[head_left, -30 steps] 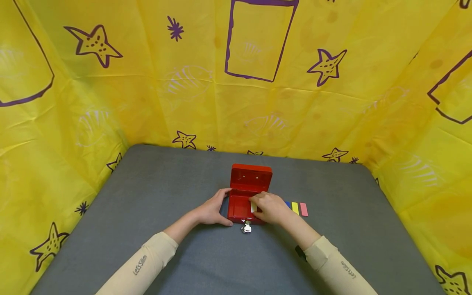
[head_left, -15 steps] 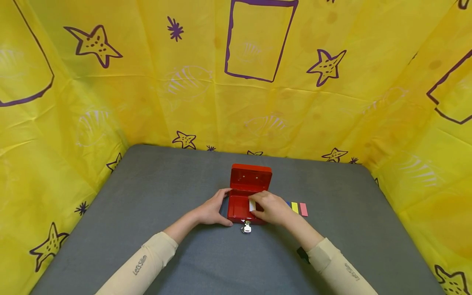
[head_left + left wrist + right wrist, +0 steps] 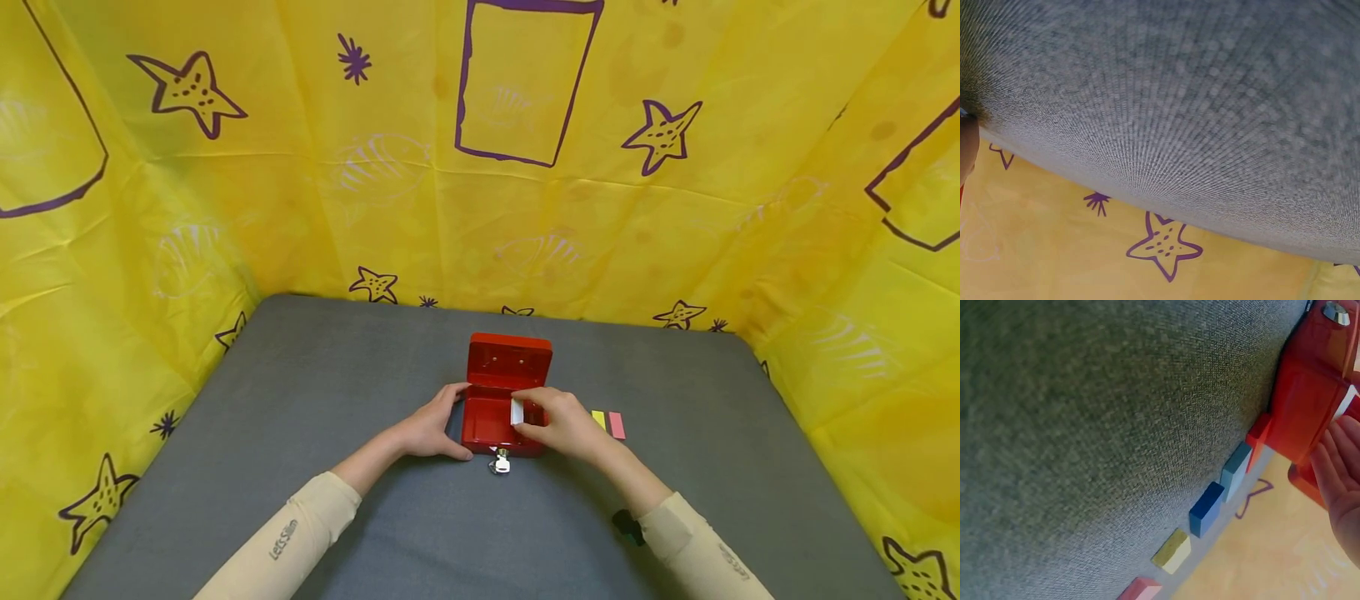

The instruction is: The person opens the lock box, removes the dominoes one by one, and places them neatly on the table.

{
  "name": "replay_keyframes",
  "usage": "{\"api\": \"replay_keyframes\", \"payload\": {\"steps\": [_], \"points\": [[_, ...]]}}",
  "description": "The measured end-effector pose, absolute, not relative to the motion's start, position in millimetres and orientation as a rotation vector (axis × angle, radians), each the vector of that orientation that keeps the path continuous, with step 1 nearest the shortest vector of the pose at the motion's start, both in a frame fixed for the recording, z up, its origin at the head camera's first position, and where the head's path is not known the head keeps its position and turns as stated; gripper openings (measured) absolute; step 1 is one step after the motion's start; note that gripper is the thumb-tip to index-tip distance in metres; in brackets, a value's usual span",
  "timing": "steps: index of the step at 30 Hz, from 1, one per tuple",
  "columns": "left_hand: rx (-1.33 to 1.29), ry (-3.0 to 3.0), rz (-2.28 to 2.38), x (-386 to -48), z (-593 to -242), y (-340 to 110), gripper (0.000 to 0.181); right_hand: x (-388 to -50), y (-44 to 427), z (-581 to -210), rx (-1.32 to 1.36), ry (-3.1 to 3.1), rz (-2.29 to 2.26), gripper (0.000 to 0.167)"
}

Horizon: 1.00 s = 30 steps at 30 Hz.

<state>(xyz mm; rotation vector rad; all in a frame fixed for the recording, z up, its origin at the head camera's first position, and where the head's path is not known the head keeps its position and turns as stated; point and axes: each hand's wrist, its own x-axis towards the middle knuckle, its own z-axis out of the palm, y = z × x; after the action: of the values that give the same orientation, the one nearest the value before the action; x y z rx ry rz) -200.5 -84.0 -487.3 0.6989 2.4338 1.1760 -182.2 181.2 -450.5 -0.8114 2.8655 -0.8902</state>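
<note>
A red metal cash box [image 3: 487, 423] stands on the grey table with its lid [image 3: 510, 360] raised. Keys [image 3: 502, 462] hang from the lock at its front. My left hand [image 3: 433, 428] holds the box's left side, thumb at the front corner and fingers at the back corner. Over the right part of the box, my right hand [image 3: 567, 423] pinches a small white block [image 3: 517, 412] between thumb and fingers. In the right wrist view, that hand's fingers [image 3: 1335, 459] lie over the box's edge, and only a bit of white shows there. The left wrist view catches just a sliver of hand.
Several small blocks stand in a row right of the box: red [image 3: 1259, 440], light blue [image 3: 1235, 470], dark blue [image 3: 1206, 509], yellow [image 3: 1172, 551] and pink [image 3: 1140, 589]. A yellow patterned cloth [image 3: 405, 225] surrounds the table [image 3: 360, 350].
My right hand has shifted slightly right and up, and the white block with it; more of the block shows. In the head view the hand now covers the dark blue block. My left hand stays put.
</note>
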Motion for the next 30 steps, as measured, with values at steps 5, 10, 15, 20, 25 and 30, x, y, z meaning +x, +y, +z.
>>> {"api": "replay_keyframes", "payload": {"steps": [5,10,15,20,25,30], "points": [[0.688,2.432,1.166,-200,-488,-84,0.103,-182,185,-452,-0.768,2.858,-0.952,0.049],[0.689,2.422,1.176,-201,-488,-84,0.102,-180,191,-454,-0.705,2.81,-1.109,0.047],[0.699,2.423,1.176,-201,-488,-84,0.103,-178,198,-457,-0.565,2.694,-1.346,0.045],[0.695,2.425,1.165,-201,-490,-84,0.103,-177,205,-459,-0.426,2.594,-1.505,0.046],[0.696,2.427,1.165,-202,-489,-84,0.103,-177,213,-460,-0.398,2.556,-1.58,0.047],[0.692,2.425,1.172,-201,-488,-85,0.103,-172,218,-453,-0.386,2.547,-1.623,0.047]]}}
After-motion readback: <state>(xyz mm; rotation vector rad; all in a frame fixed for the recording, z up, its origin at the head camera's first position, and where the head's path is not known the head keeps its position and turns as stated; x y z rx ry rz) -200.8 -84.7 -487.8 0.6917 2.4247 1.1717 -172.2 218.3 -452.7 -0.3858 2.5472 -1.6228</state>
